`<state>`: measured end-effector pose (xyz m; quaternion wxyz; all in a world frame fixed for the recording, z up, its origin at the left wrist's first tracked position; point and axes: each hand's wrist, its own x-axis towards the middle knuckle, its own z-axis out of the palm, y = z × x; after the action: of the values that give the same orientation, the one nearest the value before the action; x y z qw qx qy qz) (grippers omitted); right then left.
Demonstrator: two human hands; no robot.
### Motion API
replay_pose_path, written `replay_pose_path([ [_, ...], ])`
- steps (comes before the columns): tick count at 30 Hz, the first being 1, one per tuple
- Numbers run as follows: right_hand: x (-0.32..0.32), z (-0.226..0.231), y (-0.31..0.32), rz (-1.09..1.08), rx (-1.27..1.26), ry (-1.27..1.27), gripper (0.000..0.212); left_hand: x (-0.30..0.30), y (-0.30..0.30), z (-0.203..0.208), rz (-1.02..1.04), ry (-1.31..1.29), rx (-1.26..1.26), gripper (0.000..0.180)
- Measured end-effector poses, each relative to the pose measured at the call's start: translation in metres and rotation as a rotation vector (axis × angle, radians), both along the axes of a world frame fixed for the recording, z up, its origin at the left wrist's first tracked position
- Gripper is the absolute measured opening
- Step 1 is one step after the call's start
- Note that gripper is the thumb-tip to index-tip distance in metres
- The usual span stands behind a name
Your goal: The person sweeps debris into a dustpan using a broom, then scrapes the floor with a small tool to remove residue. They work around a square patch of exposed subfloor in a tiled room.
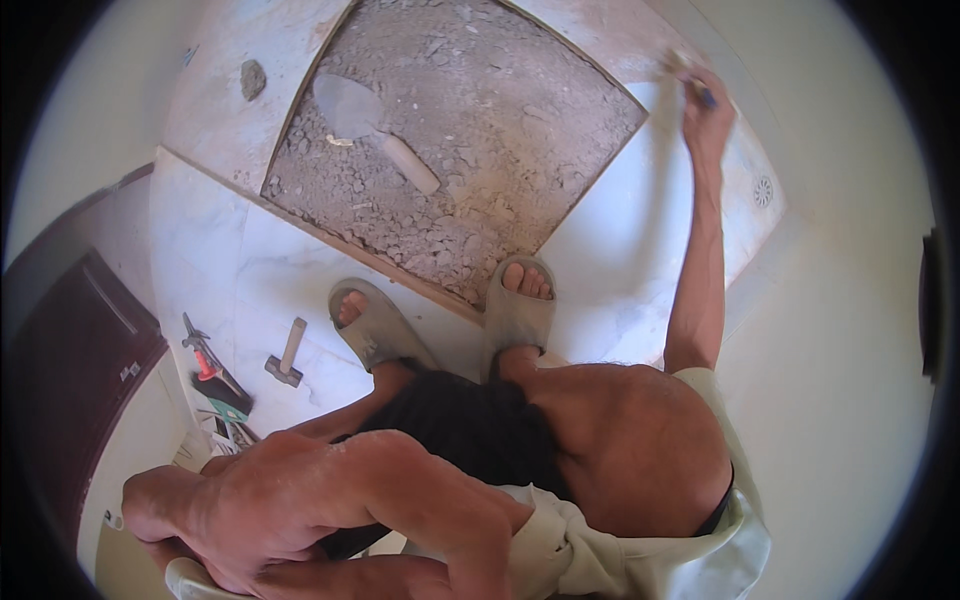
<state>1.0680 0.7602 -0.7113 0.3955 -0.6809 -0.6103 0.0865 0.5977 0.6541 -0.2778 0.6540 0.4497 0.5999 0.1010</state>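
A right hand (711, 118) reaches out to the floor with a small tool (707, 98).
Its fingers are wrapped around the tool, maybe a brush with a blue end, just past the right corner of the dirt patch (500, 150). A trowel (397, 152) lies on the dirt. The left arm (410, 480) bends by the knee; I can't tell how its fingers are.

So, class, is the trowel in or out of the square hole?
In: the trowel lies on rubble, blade and handle both inside the hole.
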Motion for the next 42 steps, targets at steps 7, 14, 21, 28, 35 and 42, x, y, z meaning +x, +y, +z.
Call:
replay_pose_path([
  [7, 0.023, -0.008, 0.004, -0.141, -0.033, -0.204, 0.022, -0.018, 0.005, -0.059, 0.149, -0.645, -0.153, 0.014],
  [14, -0.016, 0.015, 0.035, -0.075, -0.062, 0.004, 0.008, -0.042, 0.030, -0.052, -0.126, -0.685, -0.203, 0.020],
  [21, 0.005, 0.017, -0.006, -0.078, -0.059, -0.017, 0.013, -0.071, 0.030, -0.067, -0.097, -0.732, -0.246, 0.020],
  [28, -0.014, -0.021, 0.047, -0.217, 0.053, 0.059, 0.006, -0.113, 0.024, -0.058, 0.168, -0.255, -0.178, 0.039],
  [35, -0.030, 0.008, 0.064, 0.037, 0.025, -0.100, 0.018, -0.179, -0.010, -0.076, 0.290, -0.164, 0.140, 0.047],
  [42, -0.032, 0.044, 0.022, 0.368, -0.465, 0.149, 0.015, -0.192, -0.035, -0.149, 0.406, -0.104, -0.031, 0.044],
])
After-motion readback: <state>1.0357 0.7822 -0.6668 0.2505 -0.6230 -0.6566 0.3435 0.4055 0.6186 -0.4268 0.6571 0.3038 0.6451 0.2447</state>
